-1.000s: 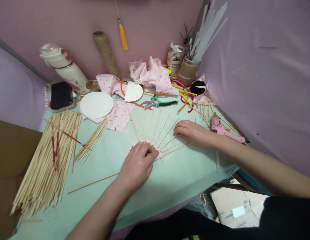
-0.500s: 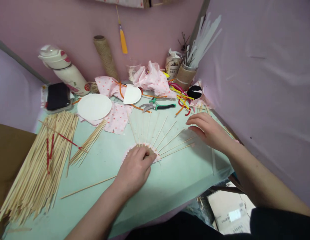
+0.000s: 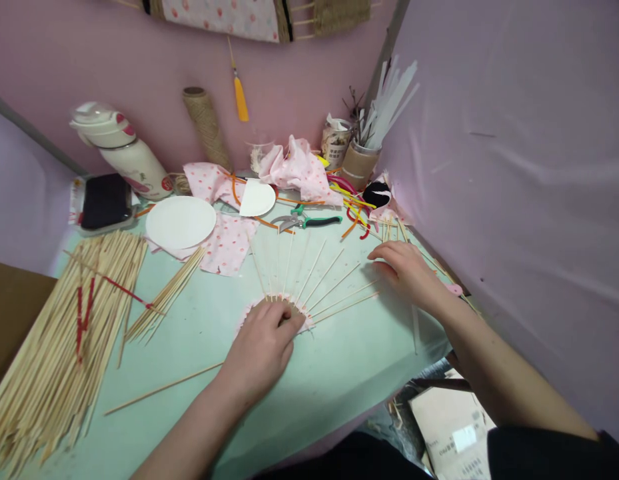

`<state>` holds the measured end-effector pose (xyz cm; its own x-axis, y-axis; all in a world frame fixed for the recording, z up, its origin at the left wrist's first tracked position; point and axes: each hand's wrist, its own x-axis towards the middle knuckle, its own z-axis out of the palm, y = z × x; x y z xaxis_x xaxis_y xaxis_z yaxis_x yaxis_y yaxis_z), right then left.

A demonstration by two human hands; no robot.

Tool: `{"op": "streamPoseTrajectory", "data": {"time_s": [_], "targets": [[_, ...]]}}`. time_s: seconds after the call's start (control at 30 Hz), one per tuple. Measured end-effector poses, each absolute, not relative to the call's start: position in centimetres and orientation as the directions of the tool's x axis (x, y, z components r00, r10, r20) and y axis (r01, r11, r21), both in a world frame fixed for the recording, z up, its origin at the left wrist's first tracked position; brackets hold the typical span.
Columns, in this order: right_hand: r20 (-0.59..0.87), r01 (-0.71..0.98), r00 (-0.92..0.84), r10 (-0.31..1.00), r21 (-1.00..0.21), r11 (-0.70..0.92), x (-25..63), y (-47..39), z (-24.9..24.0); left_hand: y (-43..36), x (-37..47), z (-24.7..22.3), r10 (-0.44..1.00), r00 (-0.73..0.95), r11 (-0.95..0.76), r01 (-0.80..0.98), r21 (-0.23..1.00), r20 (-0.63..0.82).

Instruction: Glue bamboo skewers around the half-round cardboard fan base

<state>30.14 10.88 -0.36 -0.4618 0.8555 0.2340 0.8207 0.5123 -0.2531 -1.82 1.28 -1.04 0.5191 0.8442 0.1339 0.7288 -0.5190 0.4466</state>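
Observation:
My left hand (image 3: pixel 264 343) lies on a small rounded piece of brown cardboard (image 3: pixel 288 309) edged with pink fabric, its fingers bent and pressing it to the table. Several thin bamboo sticks (image 3: pixel 310 273) fan out from the far and right side of that piece. Part of the cardboard is hidden under my hand. My right hand (image 3: pixel 406 275) hovers near the outer tips of the right-hand sticks, thumb and fingers a little apart, with nothing visible between them. A single stick (image 3: pixel 164 388) runs leftward from beneath my left wrist.
On the left lie a big pile of sticks (image 3: pixel 64 353) and a smaller bundle (image 3: pixel 166 297). Behind are a white oval disc (image 3: pixel 182 222), dotted fabric (image 3: pixel 232 250), pruning shears (image 3: pixel 316 221), pipe cleaners (image 3: pixel 356 212), a bottle (image 3: pixel 139 167), a twine spool (image 3: pixel 206 127) and jars (image 3: pixel 360 163).
The camera view has shifted slightly, so the scene sits lower and farther left. My left hand stays on the cardboard piece, and my right hand remains near the stick tips.

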Motion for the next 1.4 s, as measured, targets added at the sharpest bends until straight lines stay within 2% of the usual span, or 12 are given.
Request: {"op": "streamPoseTrajectory", "data": {"time_s": [0.23, 0.57, 0.67, 0.73, 0.83, 0.93, 1.0, 1.23, 1.4], "targets": [[0.229, 0.803, -0.499, 0.836, -0.241, 0.545, 29.2, 10.3, -0.7, 1.3, -1.8, -0.9, 0.844, 0.518, -0.523, 0.733, 0.435, 0.140], [0.227, 0.775, -0.518, 0.825, -0.283, 0.565, 28.1, 8.9, -1.1, 1.1, -1.8, -0.8, 0.842, 0.521, -0.529, 0.748, 0.400, 0.139], [0.211, 0.773, -0.518, 0.829, -0.299, 0.559, 27.7, 8.4, -1.3, 1.1, -1.8, -0.6, 0.838, 0.518, -0.537, 0.721, 0.439, 0.173], [0.213, 0.773, -0.514, 0.831, -0.305, 0.556, 27.5, 8.0, -1.3, 1.0, -2.0, -0.5, 0.857, 0.474, -0.506, 0.702, 0.502, 0.203], [0.231, 0.761, -0.520, 0.822, -0.312, 0.569, 27.0, 7.3, -1.0, 0.9, -2.2, -0.4, 0.899, 0.298, -0.434, 0.696, 0.572, 0.321], [0.251, 0.741, -0.535, 0.807, -0.319, 0.591, 26.3, 6.2, -0.6, 0.8, -2.4, -0.4, 0.875, 0.151, -0.429, 0.680, 0.594, 0.459], [0.260, 0.727, -0.542, 0.799, -0.332, 0.601, 25.6, 5.3, -0.2, 0.7, -2.5, -0.3, 0.859, 0.136, -0.448, 0.664, 0.599, 0.493], [0.304, 0.641, -0.529, 0.792, -0.469, 0.608, 23.2, 2.3, -0.1, 0.6, -2.6, 0.3, 0.870, 0.095, -0.415, 0.669, 0.616, 0.483], [0.410, 0.538, -0.435, 0.802, -0.596, 0.596, 20.7, 0.5, -0.4, 0.8, -2.5, 0.8, 0.831, 0.154, -0.498, 0.634, 0.591, 0.534]]}}
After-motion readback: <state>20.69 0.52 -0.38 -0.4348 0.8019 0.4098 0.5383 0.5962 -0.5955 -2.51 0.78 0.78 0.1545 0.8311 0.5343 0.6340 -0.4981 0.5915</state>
